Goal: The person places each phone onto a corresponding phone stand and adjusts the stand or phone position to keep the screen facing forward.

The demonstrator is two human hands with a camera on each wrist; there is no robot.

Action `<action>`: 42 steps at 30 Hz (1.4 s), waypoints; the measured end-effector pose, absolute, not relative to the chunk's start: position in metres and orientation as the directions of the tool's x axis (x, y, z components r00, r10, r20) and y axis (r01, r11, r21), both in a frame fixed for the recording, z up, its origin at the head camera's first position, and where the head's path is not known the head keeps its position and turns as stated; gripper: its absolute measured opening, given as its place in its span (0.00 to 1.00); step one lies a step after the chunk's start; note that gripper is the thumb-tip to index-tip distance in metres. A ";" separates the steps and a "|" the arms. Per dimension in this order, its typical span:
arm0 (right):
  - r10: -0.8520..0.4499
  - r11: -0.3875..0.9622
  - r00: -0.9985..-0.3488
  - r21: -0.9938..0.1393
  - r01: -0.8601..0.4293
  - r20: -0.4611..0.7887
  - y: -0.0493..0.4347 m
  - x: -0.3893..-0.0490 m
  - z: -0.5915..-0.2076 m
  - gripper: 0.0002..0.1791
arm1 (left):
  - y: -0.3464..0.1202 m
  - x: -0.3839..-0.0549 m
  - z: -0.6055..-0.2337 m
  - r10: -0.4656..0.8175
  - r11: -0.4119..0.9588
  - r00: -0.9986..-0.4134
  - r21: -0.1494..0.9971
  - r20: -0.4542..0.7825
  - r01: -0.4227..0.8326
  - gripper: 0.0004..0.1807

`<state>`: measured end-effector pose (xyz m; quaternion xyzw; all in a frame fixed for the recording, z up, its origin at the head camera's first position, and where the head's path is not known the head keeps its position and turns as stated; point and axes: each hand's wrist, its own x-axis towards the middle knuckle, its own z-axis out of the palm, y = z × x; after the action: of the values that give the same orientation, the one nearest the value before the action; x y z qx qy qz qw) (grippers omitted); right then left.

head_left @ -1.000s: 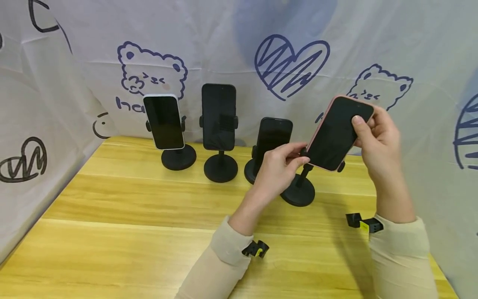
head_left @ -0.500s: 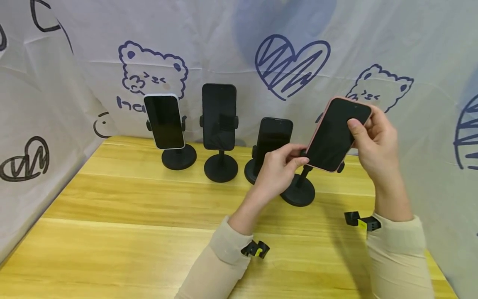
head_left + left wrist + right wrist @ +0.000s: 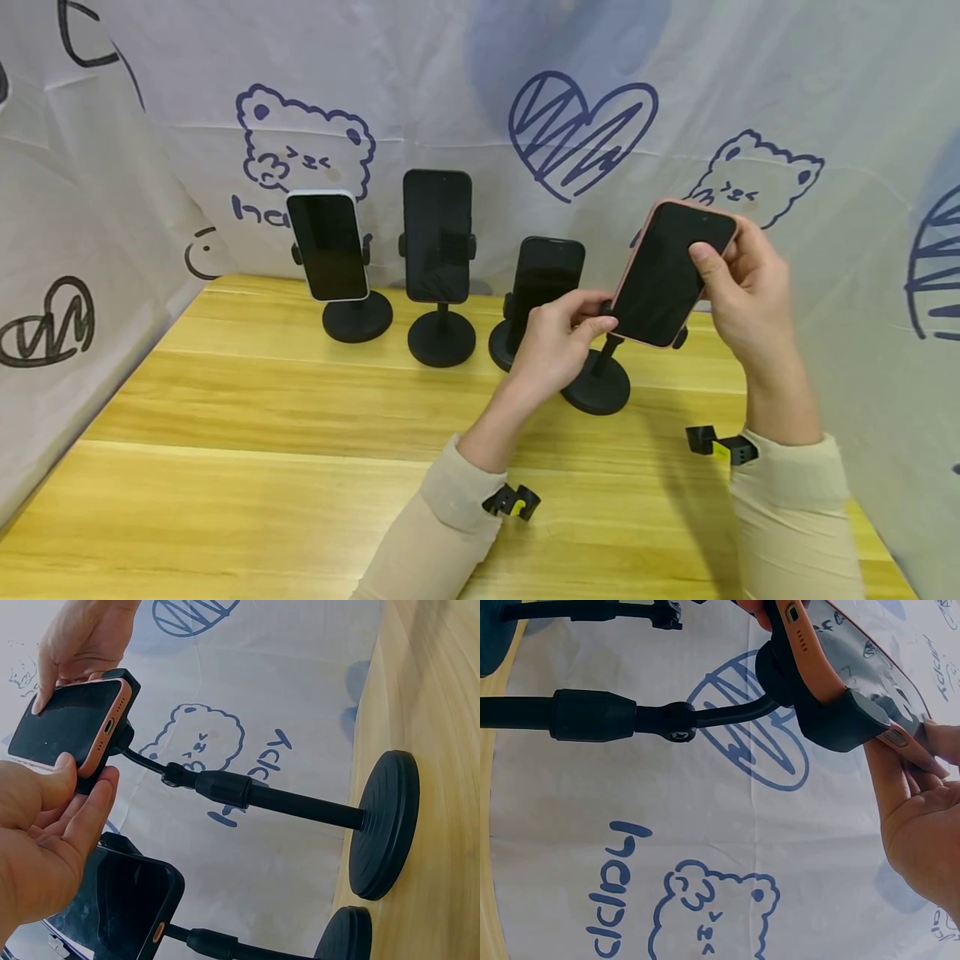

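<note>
A smartphone (image 3: 663,279) in a pink case leans tilted in the clamp of the rightmost black phone stand (image 3: 597,387). My right hand (image 3: 753,304) grips its upper right edge, thumb on the dark screen and fingers behind. My left hand (image 3: 553,343) pinches at the lower left side, where a clamp arm (image 3: 88,784) meets the phone; thumb tip at the screen's edge, fingers under the arm. In the right wrist view, the orange-looking case's end (image 3: 810,656) rests against the black holder (image 3: 844,720), whose thin neck runs down to the pole.
To the left stand a white-edged phone (image 3: 328,246), a taller black phone (image 3: 438,237) and a smaller black phone (image 3: 550,271), each on a round-based stand. My left hand partly covers the nearest one. A drawn-on white cloth (image 3: 450,100) hangs behind the wooden table (image 3: 262,467).
My right hand has shifted slightly left and down, and the pink-cased phone's top has come with it, toward the stand. My left hand stays nearly in place.
</note>
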<state>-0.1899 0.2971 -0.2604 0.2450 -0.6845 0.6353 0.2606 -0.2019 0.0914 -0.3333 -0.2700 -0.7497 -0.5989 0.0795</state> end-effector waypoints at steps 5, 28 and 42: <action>-0.021 0.075 -0.741 -0.738 -0.671 0.671 0.297 -0.190 -0.261 0.13 | 0.091 -0.203 -0.333 0.298 0.127 -0.851 0.865 0.433 0.485 0.18; -0.032 0.086 -0.671 -0.667 -0.740 0.741 0.295 -0.191 -0.269 0.13 | 0.093 -0.202 -0.332 0.272 0.028 -0.883 0.915 0.381 0.403 0.17; -0.016 0.112 -0.661 -0.655 -0.747 0.750 0.293 -0.191 -0.274 0.14 | 0.093 -0.201 -0.333 0.255 0.009 -0.885 0.914 0.390 0.406 0.16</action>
<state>-0.1913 0.2935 -0.2739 0.2796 -0.6817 0.6048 0.3023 -0.2013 0.0927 -0.3329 -0.2333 -0.7081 -0.6640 0.0567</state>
